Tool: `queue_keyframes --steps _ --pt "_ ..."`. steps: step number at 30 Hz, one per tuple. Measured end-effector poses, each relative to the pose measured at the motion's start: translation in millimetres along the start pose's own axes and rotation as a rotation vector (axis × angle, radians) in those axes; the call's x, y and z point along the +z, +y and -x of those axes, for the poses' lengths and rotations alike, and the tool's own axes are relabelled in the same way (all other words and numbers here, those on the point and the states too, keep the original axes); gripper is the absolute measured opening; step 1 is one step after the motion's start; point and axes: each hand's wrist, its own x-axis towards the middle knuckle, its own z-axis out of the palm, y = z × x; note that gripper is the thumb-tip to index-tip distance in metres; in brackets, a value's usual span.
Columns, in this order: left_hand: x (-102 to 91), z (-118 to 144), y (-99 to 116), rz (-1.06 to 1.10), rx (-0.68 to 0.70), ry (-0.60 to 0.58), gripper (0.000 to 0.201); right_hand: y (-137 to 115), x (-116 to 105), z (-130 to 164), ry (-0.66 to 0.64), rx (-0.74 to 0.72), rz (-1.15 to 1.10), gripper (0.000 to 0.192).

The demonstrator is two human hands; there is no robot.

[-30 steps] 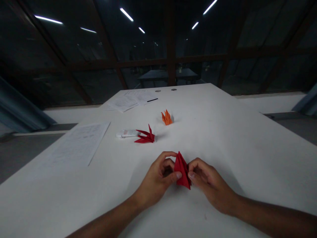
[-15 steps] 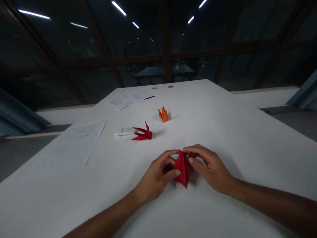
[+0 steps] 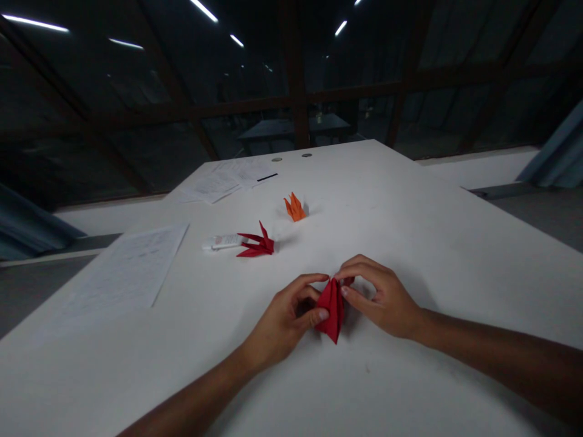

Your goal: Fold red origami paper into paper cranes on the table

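A folded piece of red paper (image 3: 332, 312), pointed at its lower end, stands on edge on the white table (image 3: 432, 243). My left hand (image 3: 286, 318) pinches its left side between thumb and forefinger. My right hand (image 3: 376, 297) grips the paper's upper tip with its fingertips. Both hands rest low on the tabletop, close together.
Farther back lie a finished red paper figure (image 3: 255, 244), an orange paper figure (image 3: 295, 208) and a small white tube (image 3: 221, 242). A printed sheet (image 3: 127, 267) lies at the left, more papers (image 3: 228, 178) with a dark pen at the far end. Dark windows stand behind.
My right hand has climbed from the paper's lower right side to its upper tip. The left hand keeps its pinch. The view has tilted slightly.
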Motion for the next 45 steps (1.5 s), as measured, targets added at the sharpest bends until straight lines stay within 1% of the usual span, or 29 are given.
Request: queue_keyframes --steps 3,5,10,13,17,20,23,28,32,36,40,43,45 --pt "-0.4 -0.2 -1.4 -0.020 -0.012 -0.022 0.040 -1.2 -0.3 -0.5 0.013 0.002 -0.004 0.023" --pt "-0.8 -0.6 -2.1 -0.010 -0.011 -0.018 0.038 -1.4 -0.3 -0.2 0.006 0.008 -0.007 0.023" --pt "-0.8 -1.4 -0.9 0.016 -0.002 -0.021 0.036 -0.7 -0.3 -0.3 -0.001 0.084 -0.061 0.017" --pt "-0.2 -1.6 1.3 0.004 -0.005 -0.026 0.033 0.1 -0.7 -1.1 -0.016 0.076 -0.098 0.018" --pt "0.3 -1.5 3.5 -0.003 -0.008 -0.039 0.031 1.0 -1.8 -1.3 -0.040 0.074 -0.094 0.017" --pt "-0.2 -1.0 2.5 -0.005 -0.003 -0.027 0.030 1.1 -2.1 -1.2 -0.035 0.102 -0.085 0.013" --pt "-0.9 0.0 -0.5 -0.019 0.000 0.018 0.028 0.9 -1.5 -1.0 -0.021 0.155 -0.106 0.012" --pt "-0.8 1.7 -2.5 -0.114 0.005 0.069 0.027 0.1 -0.3 -0.3 -0.030 0.229 -0.222 0.012" --pt "0.4 3.1 0.4 -0.238 0.026 0.097 0.025 -0.4 0.5 -0.2 -0.020 0.281 -0.291 0.007" --pt "1.5 3.8 3.9 -0.333 0.071 0.111 0.023 0.2 2.3 0.4 -0.017 0.299 -0.274 0.005" --pt "2.2 3.8 5.8 -0.423 0.114 0.132 0.019 0.6 3.5 1.6 -0.007 0.284 -0.265 0.004" --pt "2.2 4.0 5.6 -0.448 0.127 0.136 0.018 -0.2 3.7 1.9 0.007 0.274 -0.270 0.006" --pt "1.9 4.5 5.1 -0.445 0.130 0.132 0.019 -0.9 3.9 2.1 0.021 0.306 -0.282 0.008"
